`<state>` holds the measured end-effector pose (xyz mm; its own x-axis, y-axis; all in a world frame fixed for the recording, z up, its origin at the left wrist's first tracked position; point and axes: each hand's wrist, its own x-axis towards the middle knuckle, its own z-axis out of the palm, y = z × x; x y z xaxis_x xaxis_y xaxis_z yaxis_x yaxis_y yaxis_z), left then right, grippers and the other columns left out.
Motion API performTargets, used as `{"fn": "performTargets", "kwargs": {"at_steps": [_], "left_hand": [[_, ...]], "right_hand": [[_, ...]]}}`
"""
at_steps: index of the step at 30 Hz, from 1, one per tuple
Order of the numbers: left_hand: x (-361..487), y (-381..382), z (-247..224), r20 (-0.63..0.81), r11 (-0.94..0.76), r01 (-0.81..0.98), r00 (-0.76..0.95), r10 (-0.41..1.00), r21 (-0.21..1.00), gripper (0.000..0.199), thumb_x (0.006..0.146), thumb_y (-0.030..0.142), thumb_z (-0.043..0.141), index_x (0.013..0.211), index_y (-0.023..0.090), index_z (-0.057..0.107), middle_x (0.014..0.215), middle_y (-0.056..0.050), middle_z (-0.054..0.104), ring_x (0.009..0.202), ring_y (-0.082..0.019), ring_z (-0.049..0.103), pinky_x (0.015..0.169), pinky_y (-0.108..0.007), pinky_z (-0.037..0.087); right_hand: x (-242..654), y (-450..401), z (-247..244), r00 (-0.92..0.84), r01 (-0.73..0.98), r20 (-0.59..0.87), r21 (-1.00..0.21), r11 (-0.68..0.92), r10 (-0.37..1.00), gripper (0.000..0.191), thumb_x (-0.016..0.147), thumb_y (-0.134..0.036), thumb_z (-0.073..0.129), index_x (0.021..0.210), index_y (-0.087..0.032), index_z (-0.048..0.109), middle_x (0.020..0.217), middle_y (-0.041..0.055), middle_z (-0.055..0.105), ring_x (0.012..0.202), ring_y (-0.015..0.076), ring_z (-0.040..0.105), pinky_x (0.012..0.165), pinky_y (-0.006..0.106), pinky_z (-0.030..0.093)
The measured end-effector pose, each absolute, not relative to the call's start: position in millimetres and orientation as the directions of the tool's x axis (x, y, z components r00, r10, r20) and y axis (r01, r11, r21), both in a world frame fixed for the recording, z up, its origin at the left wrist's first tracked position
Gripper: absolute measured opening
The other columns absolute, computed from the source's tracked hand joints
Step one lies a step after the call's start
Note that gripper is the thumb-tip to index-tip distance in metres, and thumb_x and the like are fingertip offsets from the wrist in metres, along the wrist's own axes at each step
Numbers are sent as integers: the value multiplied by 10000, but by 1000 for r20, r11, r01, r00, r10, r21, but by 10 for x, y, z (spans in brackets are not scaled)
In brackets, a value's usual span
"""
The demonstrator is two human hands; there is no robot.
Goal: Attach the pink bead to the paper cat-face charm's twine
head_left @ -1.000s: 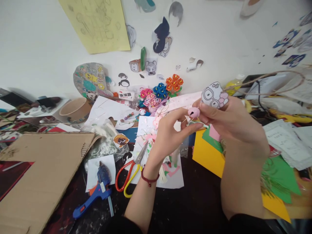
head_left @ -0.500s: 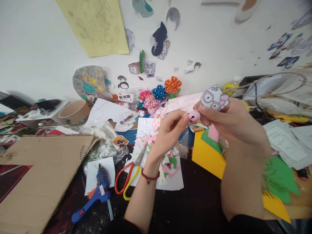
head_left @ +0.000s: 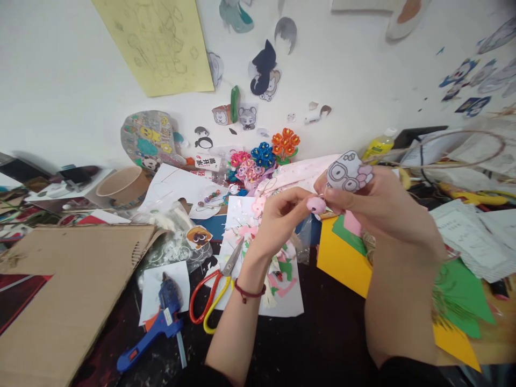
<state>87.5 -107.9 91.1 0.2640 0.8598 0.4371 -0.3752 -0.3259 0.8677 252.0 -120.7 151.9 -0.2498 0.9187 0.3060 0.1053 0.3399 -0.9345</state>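
Note:
A small pink jingle bell (head_left: 316,206) hangs between my two hands at a thin string. My left hand (head_left: 278,217), with a dark red cord bracelet on its wrist, is closed in a pinch right at the bell; its fingertips partly hide the string. Between the thumb and fingers of my right hand (head_left: 381,201) is a paper cartoon cutout (head_left: 344,173) with round glasses and a pink bow. The right fingertips meet the string just above the bell. Under the left forearm lie scissors (head_left: 212,301) with red and yellow handles.
A blue glue gun (head_left: 163,325) lies on white paper, left of the scissors. Cardboard (head_left: 76,290) covers the left side. Paper scraps (head_left: 284,269) lie beneath my hands; yellow card (head_left: 342,258) is at right. Beaded flowers (head_left: 262,156) stand by the wall, near a yellow bottle (head_left: 379,146).
The bell has dropped slightly and moved left, turning a little. My right hand and the cutout have shifted left and down, closer to my left fingertips.

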Motion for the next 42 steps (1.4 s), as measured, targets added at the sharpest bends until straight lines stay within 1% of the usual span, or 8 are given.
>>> {"fn": "performTargets", "kwargs": {"at_steps": [5,12,15,21,26,31,37,42], "left_hand": [[846,-1039,825,414,-265,-427,306,858,864,283,800,459,825,820,193,729,707,13,622,647,-96,497,613,-238,396],[819,-1046,840,409,-216,-450,391,824,866,347,734,486,874,794,176,732,743,-8,679,697,-114,595,685,-254,486],[808,-1045,834,408,-197,-468,406,818,862,318,753,462,869,814,177,742,768,-14,704,718,-119,628,714,-254,506],[789,-1026,810,428,-207,-487,401,810,849,207,811,368,837,816,180,751,750,-3,707,668,-86,598,663,-213,464],[777,-1013,796,413,-205,-476,388,824,855,257,804,419,834,811,181,738,704,7,669,622,-82,557,643,-218,460],[771,-1012,810,383,-194,-451,376,844,871,336,751,493,858,782,184,730,619,27,590,609,-96,555,642,-227,481],[767,-1004,816,400,-195,-476,379,835,858,311,761,464,858,795,183,731,702,7,668,619,-84,565,648,-217,478],[758,-990,801,429,-211,-495,382,818,843,280,790,444,841,809,186,734,715,8,675,619,-79,559,637,-218,463]], "right_hand": [[2554,-1215,1521,-276,136,257,-943,303,926,373,769,-452,833,651,-181,606,639,-8,518,613,128,455,540,295,322],[2547,-1252,1554,-292,117,259,-946,303,921,327,747,-431,853,704,-172,658,667,-8,559,643,125,480,562,271,363],[2541,-1264,1565,-303,117,247,-949,294,920,338,738,-433,858,687,-166,657,651,-6,555,634,127,485,561,272,372],[2539,-1254,1548,-284,108,225,-958,265,932,321,734,-421,857,678,-173,660,632,-5,542,609,130,473,535,275,354],[2529,-1246,1546,-306,107,210,-962,252,929,316,705,-405,878,679,-178,660,626,-11,527,616,135,461,545,283,340],[2508,-1252,1555,-305,116,212,-959,258,928,341,754,-461,842,698,-179,660,586,-29,477,585,119,431,528,284,312],[2518,-1243,1549,-286,138,233,-950,280,930,344,743,-462,850,680,-180,663,584,-16,528,576,128,473,512,285,353],[2542,-1229,1539,-294,163,238,-942,294,926,340,766,-462,830,687,-178,661,575,-12,539,565,131,491,512,287,360]]}}
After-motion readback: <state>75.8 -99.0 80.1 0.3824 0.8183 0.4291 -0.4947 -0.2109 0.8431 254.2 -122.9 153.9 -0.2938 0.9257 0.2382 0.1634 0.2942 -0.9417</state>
